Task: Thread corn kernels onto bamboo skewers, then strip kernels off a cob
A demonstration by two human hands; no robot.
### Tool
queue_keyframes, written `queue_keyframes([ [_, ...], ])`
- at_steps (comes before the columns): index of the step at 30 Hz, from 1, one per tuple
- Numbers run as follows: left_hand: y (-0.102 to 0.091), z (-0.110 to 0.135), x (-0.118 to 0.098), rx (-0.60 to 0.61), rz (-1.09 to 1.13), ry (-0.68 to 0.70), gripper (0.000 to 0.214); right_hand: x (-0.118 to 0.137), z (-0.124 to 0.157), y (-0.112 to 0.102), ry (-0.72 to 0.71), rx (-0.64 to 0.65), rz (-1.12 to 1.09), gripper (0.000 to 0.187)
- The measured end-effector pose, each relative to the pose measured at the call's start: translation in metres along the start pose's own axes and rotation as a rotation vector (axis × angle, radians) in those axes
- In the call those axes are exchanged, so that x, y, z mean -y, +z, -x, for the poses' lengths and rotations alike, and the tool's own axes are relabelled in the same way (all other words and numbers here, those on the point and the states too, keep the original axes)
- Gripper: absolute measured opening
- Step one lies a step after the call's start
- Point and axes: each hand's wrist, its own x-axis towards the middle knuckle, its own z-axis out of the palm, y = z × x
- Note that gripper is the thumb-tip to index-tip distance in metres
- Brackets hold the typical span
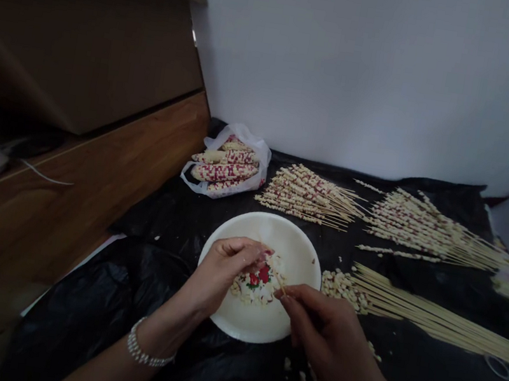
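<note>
A white plate (272, 232) sits on black plastic sheeting and holds a small heap of white and red corn kernels (255, 284). My left hand (222, 269), a bead bracelet on its wrist, is over the heap with fingertips pinched on kernels. My right hand (320, 323) is closed on a thin wooden skewer (281, 283) whose tip points into the heap. Both hands meet over the plate's near half.
A white bag of red-and-white corn cobs (226, 170) lies at the back. Two piles of threaded skewers (311, 196) (427, 227) lie behind the plate. Bare skewers (428, 314) and loose kernels (340, 286) lie to the right. A wooden board (66, 186) borders the left.
</note>
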Motion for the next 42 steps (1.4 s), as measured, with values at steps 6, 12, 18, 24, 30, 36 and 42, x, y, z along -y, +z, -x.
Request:
queue_keyframes([
  [6, -0.004, -0.005, -0.007, 0.298, -0.196, -0.078, 0.029, -0.001, -0.002, -0.009, -0.047, -0.059, 0.037, 0.025],
  [12, -0.031, -0.029, -0.001, 0.095, -0.669, 0.248, 0.028, -0.005, -0.005, -0.022, -0.056, -0.049, 0.102, 0.026],
  [18, -0.034, -0.022, 0.014, 0.354, -1.079, 0.370, 0.024, -0.026, -0.011, -0.012, -0.054, -0.049, 0.287, 0.030],
  [24, -0.023, 0.008, -0.004, 0.587, -1.141, 0.347, 0.036, -0.027, -0.014, -0.013, -0.016, -0.016, 0.301, 0.031],
  [30, -0.014, 0.028, 0.001, 0.685, -1.340, 0.426, 0.051, -0.028, -0.015, -0.013, -0.030, -0.017, 0.285, 0.030],
  [36, -0.014, 0.026, 0.006, 0.621, -1.287, 0.548, 0.034, -0.029, -0.015, -0.013, -0.042, -0.016, 0.286, 0.029],
  [42, -0.011, 0.013, 0.003, 0.543, -0.961, 0.305, 0.037, -0.029, -0.014, -0.013, -0.062, -0.043, 0.290, 0.030],
])
